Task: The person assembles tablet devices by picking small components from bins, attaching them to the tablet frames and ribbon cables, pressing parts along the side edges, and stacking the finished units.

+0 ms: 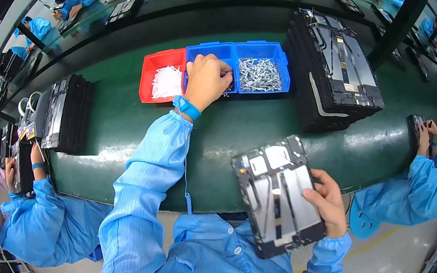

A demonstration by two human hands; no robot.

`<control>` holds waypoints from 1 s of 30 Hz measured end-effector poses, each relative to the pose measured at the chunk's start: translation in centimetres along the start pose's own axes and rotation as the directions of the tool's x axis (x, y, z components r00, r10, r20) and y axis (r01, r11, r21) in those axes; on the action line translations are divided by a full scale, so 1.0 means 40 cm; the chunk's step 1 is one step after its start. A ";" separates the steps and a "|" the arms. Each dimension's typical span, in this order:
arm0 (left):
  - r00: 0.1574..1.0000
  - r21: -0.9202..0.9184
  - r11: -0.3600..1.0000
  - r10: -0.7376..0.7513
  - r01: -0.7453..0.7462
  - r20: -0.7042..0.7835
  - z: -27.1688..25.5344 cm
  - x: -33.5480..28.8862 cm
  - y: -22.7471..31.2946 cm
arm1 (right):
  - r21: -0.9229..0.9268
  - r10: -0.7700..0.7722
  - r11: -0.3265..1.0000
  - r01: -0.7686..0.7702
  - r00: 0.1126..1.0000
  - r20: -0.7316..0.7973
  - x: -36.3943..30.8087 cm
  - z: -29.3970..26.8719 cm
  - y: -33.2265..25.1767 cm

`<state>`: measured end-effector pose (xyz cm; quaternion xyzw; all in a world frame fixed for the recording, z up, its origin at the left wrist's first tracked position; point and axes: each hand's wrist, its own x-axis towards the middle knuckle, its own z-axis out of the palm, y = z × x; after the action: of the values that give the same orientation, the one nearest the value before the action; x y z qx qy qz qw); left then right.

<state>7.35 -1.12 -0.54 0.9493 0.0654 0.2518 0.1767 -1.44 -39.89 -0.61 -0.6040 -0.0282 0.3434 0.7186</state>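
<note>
My left hand (pixel 207 81), with a blue wrist strap (pixel 186 108) on it, reaches into the middle blue bin (pixel 207 48). Its fingers are bent together down among the small parts there, and whatever lies between the tips is hidden. My right hand (pixel 329 203) grips the right edge of an opened tablet (pixel 277 196), thumb on top. The tablet is tilted in front of my chest, with its grey battery panels and dark frame exposed. Left of my left hand stands a red bin (pixel 148 78) of small white pieces; to its right, another blue bin (pixel 285 70) holds small silvery parts.
A tall stack of similar opened tablets (pixel 342 64) stands on the green table (pixel 119 121) at the right. Another stack (pixel 68 114) is at the left. A dark shelf (pixel 204 7) runs across the back. Co-workers in blue sit at both sides.
</note>
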 end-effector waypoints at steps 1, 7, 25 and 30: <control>1.000 0.001 1.000 0.003 -0.003 0.005 -0.005 0.002 -0.001 | -0.003 0.019 1.000 -0.019 1.000 -0.009 0.019 0.020 0.006; 0.981 -0.188 0.982 -0.022 -0.015 -0.193 -0.058 -0.007 -0.024 | 0.000 -0.093 0.996 0.093 0.995 -0.023 0.088 0.135 0.054; 0.866 -0.791 0.445 -0.458 0.419 0.200 -0.195 -0.333 0.058 | -0.835 -0.451 0.268 0.481 0.828 0.332 0.278 0.187 -0.120; 0.827 -0.844 0.226 -0.430 0.486 0.362 -0.173 -0.477 0.124 | -0.868 -0.404 0.130 0.479 0.825 0.395 0.314 0.200 -0.082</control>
<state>-12.43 -7.73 -1.79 0.6331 0.1864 0.1569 0.7347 6.01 -26.59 -0.25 -0.8588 -0.4243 0.0489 0.2830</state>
